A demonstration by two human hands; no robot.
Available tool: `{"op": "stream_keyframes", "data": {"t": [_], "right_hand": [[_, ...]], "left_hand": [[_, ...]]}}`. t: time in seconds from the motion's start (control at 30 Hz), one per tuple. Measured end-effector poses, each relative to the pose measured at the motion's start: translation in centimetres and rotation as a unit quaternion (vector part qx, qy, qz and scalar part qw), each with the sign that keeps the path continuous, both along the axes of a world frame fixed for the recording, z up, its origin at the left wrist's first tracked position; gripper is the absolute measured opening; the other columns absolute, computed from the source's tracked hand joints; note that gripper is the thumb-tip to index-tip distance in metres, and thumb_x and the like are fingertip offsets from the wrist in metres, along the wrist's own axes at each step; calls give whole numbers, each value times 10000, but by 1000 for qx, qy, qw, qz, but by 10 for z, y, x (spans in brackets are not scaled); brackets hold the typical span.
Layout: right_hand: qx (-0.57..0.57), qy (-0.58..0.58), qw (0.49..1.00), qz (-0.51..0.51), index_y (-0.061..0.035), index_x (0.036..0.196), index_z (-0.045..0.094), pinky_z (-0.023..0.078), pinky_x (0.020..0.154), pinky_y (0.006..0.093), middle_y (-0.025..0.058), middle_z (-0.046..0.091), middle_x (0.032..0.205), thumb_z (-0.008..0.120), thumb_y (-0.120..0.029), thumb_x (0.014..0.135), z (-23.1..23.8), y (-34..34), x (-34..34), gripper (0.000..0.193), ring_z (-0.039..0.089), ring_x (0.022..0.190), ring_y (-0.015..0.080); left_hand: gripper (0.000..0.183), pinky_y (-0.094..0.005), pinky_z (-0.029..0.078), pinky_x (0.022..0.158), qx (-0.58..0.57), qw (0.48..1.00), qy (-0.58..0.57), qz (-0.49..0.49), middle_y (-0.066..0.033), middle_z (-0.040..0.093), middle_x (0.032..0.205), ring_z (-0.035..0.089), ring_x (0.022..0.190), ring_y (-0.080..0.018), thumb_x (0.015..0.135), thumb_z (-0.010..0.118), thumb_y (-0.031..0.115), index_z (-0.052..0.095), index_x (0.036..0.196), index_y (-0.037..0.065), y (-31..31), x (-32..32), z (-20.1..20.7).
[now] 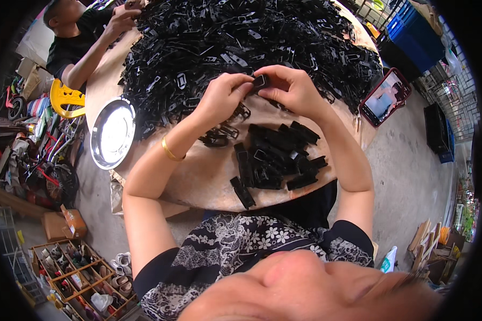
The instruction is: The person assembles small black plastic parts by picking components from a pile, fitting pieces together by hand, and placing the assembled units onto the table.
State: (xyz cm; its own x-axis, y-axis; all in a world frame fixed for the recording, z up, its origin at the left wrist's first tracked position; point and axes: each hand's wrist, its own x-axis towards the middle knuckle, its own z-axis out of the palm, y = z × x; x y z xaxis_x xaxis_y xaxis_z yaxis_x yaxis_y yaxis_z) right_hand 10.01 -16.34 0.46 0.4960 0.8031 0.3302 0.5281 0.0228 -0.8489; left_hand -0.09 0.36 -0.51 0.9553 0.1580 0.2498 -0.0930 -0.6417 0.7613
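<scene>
Above the near side of the big heap, my two hands meet over a small black plastic part (pixel 259 82) with a rectangular end. My left hand (pixel 223 96) pinches it from one side, thumb and forefinger together. On the other side, my right hand (pixel 295 92) grips it between thumb and curled fingers. The heap of loose black plastic parts (pixel 198 51) spreads over the far table. Closer to me, between my forearms, lies a smaller pile of black pieces (pixel 276 155). A few frame-shaped black parts (pixel 219 134) lie beside that pile, below my left wrist.
A round shiny metal tray (pixel 97 140) sits at the left edge of the table (pixel 193 184). A phone (pixel 385 97) stands at the right edge. Another person (pixel 72 40) works at the far left, near a yellow stool (pixel 64 99). Blue crates (pixel 415 35) are stacked at far right.
</scene>
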Motion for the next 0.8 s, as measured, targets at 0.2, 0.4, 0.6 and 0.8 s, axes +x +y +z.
{"op": "stream_keyframes", "data": {"t": [0.2,0.4,0.6,0.8], "right_hand": [[53,-32,997,-53,-3,953,616,471,611,211,51,606,762,743,-159,722,1,3,-10,306,561,673,78],[76,-7,996,-43,6,987,593,480,594,238,68,602,820,673,-146,780,2,3,-14,270,573,670,108],[75,-132,987,-48,-10,1059,565,503,638,251,80,595,842,655,-108,765,3,2,-19,323,594,730,132],[91,-42,994,-42,-55,1137,540,511,621,254,96,593,870,610,-43,738,6,2,-23,405,604,704,168]], "left_hand": [[257,-271,478,734,-97,992,-75,-25,-152,625,936,621,821,-203,791,537,-28,585,1044,-31,-18,-10,4],[348,-259,499,774,-78,995,-43,-50,-113,618,996,602,886,-134,771,617,-30,540,1110,-39,-10,-10,15],[356,-278,503,777,125,989,-68,-44,-121,626,962,619,872,-163,755,623,-40,538,1101,-34,-10,-17,30],[436,-293,510,712,-110,991,-52,-53,-124,635,903,640,813,-186,733,658,-16,503,1138,20,-12,-14,20]]}}
